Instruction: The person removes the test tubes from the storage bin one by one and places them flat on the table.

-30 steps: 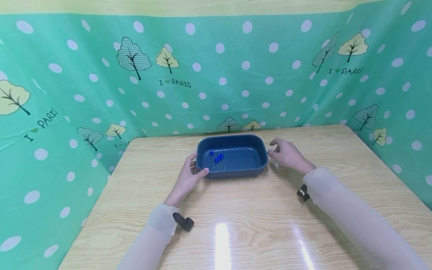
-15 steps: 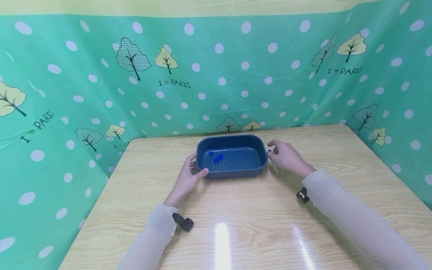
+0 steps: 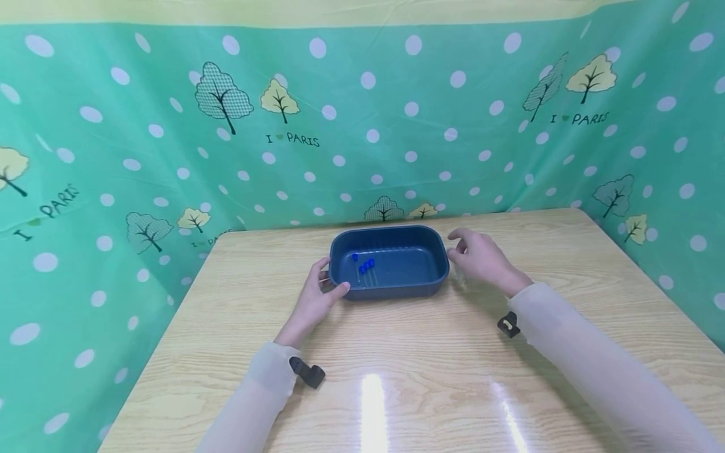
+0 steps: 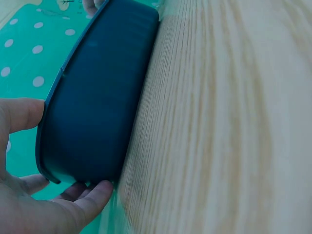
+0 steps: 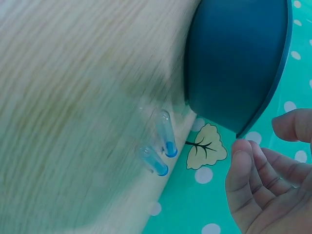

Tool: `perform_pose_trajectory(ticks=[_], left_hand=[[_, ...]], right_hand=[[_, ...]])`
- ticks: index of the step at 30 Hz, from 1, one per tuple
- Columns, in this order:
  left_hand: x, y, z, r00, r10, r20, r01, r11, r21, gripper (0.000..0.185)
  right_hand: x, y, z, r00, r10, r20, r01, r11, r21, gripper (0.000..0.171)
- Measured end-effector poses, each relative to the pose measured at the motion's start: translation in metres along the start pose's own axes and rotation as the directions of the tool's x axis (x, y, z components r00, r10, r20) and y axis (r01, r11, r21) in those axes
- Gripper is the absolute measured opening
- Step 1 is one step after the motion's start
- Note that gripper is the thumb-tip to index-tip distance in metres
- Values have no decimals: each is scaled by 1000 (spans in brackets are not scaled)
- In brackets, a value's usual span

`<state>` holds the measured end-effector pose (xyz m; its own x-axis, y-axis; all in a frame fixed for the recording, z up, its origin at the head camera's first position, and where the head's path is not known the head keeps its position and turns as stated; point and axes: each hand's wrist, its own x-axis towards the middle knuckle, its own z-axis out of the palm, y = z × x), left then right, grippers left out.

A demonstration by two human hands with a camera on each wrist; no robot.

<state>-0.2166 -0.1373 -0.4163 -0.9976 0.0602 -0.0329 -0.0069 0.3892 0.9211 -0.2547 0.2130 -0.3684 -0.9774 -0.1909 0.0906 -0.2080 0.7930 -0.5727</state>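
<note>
A dark blue plastic bin point(image 3: 404, 291) stands on the table, with several clear tubes with blue caps point(image 3: 367, 266) lying in its left part. My left hand point(image 3: 313, 297) grips the bin's left end, its thumb over the near rim and its fingers curled against the end wall. Beside the right end is my right hand point(image 3: 481, 258), fingers loosely bent, fingertips close to the rim; whether they touch it I cannot tell. In the right wrist view, two more capped tubes point(image 5: 161, 146) lie on the table below that hand; the hand mostly hides them in the head view.
A light wood-grain table point(image 3: 419, 365) carries everything. Behind it and at both sides hangs a green dotted cloth point(image 3: 362, 113) with printed trees. Small black devices point(image 3: 308, 372) are worn on both wrists, over pale sleeves.
The right hand has shifted slightly; a blue cap seen by its fingertips half a second ago is now hidden in the head view. Left hand and bin look unchanged.
</note>
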Motion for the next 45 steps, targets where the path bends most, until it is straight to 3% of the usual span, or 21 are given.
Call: perform_pose_trajectory(ticks=[14,21,45], left_hand=[[0,0,1,1000,10,-6,-10,1000,10,75],[-1,0,2,999,35,-7,-35,999,-7,77],[-1,-1,2,999,35,-4,-35,999,-6,77]], right_hand=[[0,-14,-2,997,-64,-33,65,998,22,38],[2,-24,1,997,-65,-29,67,997,46,38],[11,-51,20,993,-119,-2,119,991,57,33]])
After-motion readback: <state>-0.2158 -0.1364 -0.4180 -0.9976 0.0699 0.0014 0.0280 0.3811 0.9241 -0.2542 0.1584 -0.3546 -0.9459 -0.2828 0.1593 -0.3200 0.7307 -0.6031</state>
